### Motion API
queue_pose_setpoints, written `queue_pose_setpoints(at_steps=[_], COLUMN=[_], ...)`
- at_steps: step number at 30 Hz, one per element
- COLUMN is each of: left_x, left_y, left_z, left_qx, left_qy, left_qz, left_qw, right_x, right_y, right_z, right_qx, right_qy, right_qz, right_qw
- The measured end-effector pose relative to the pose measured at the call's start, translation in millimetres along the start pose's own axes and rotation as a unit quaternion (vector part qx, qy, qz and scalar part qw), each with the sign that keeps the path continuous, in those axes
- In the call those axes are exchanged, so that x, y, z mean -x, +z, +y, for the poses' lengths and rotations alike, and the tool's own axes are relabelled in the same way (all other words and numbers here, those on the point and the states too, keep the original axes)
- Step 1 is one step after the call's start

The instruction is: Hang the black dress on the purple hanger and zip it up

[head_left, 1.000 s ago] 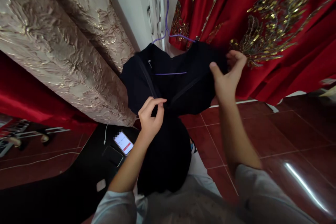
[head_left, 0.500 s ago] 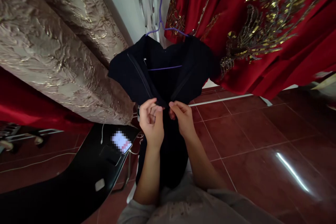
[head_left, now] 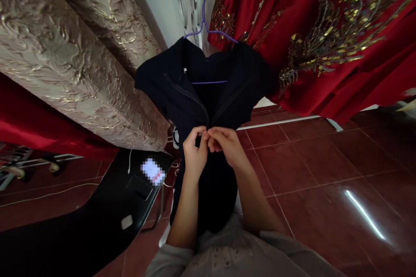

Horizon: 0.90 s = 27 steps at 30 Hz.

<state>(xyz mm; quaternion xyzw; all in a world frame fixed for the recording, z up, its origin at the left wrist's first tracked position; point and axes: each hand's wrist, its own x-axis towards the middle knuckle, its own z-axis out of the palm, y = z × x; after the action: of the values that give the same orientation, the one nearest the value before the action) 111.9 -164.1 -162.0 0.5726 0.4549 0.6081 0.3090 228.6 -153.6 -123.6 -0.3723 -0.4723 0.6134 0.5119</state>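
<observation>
A dark navy garment (head_left: 162, 91) with short sleeves, a collar and zip-like front edges hangs on a purple hanger (head_left: 204, 13) in front of me. Its front is open in a V, and the hanger's lower bar shows inside the neck. At the bottom of that V, my left hand (head_left: 196, 149) pinches the front edge between thumb and finger. My right hand (head_left: 224, 143) pinches the garment right beside it, and the fingertips of both hands meet. Whatever small fastening lies between the fingertips is hidden.
At the left stands a black table (head_left: 97, 207) with a lit phone (head_left: 152, 172) and a small white case (head_left: 126, 222). A beige textured fabric (head_left: 81, 60) hangs above it. Red cloth with gold sequins (head_left: 325, 43) hangs at the right, over a white rack foot (head_left: 334, 124).
My hands have come together until their fingertips meet, and the two front edges of the garment have drawn closer. The view has shifted slightly.
</observation>
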Motion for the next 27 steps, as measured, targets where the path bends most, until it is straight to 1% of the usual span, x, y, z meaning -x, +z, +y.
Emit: queue_pose_setpoints(at_steps=[2, 4, 5, 7, 9, 10, 12, 13, 14, 16, 17, 18, 20, 22, 24, 26, 27], left_x=[-2.0, -5.8, -8.0, -12.9, -19.1, -23.4, -37.1, -47.3, -60.2, -92.6, -110.6, -128.1, -156.8, -171.6, -174.4, -176.4, -181.0], left_y=[7.9, 15.8, 19.5, 25.3, 27.8, 27.4, 22.9, 19.1, 14.5, 4.6, 0.0, -3.8, -8.2, -8.9, -9.7, -16.5, -23.7], left_z=[-8.5, -23.1, -31.7, -47.2, -54.1, -52.6, -38.5, -26.5, -12.1, 19.6, 34.8, 48.3, 67.9, 77.9, 81.5, 81.7, 80.6], left_qx=[-0.006, -0.040, -0.063, -0.098, -0.113, -0.114, -0.101, -0.087, -0.070, -0.038, -0.038, -0.045, -0.066, -0.083, -0.090, -0.101, -0.107], left_qy=[0.003, 0.012, 0.018, 0.024, 0.027, 0.031, 0.052, 0.073, 0.101, 0.173, 0.206, 0.232, 0.268, 0.281, 0.284, 0.308, 0.330], left_qz=[0.014, 0.028, 0.032, 0.035, 0.014, -0.009, -0.052, -0.058, -0.047, 0.007, 0.026, 0.020, -0.016, -0.053, -0.062, -0.034, -0.001], left_qw=[1.000, 0.999, 0.997, 0.994, 0.993, 0.993, 0.992, 0.992, 0.991, 0.984, 0.977, 0.971, 0.961, 0.955, 0.953, 0.945, 0.938], right_x=[-23.8, -58.0, -76.3, -108.6, -128.0, -132.0, -130.1, -125.9, -120.7, -109.9, -105.6, -102.4, -100.0, -102.5, -107.8, -112.6, -113.8], right_y=[-3.5, -4.5, -3.7, -0.8, 2.6, 3.8, 5.1, 5.3, 5.3, 5.9, 6.6, 7.4, 8.7, 7.7, 3.5, -2.1, -4.4], right_z=[-24.0, -55.4, -71.8, -100.7, -118.7, -123.1, -124.9, -124.1, -123.4, -123.6, -124.5, -125.2, -123.3, -113.2, -93.8, -69.3, -57.2], right_qx=[0.012, 0.022, 0.019, -0.013, -0.027, -0.024, -0.004, 0.008, 0.021, 0.054, 0.071, 0.088, 0.113, 0.133, 0.162, 0.197, 0.213], right_qy=[-0.017, -0.069, -0.103, -0.159, -0.185, -0.192, -0.191, -0.185, -0.174, -0.156, -0.156, -0.164, -0.193, -0.226, -0.253, -0.254, -0.243], right_qz=[0.000, 0.019, 0.040, 0.071, 0.070, 0.060, 0.041, 0.035, 0.030, 0.021, 0.014, 0.004, -0.002, 0.019, 0.053, 0.072, 0.073], right_qw=[1.000, 0.997, 0.994, 0.985, 0.980, 0.979, 0.981, 0.982, 0.984, 0.986, 0.985, 0.983, 0.975, 0.965, 0.952, 0.944, 0.943])
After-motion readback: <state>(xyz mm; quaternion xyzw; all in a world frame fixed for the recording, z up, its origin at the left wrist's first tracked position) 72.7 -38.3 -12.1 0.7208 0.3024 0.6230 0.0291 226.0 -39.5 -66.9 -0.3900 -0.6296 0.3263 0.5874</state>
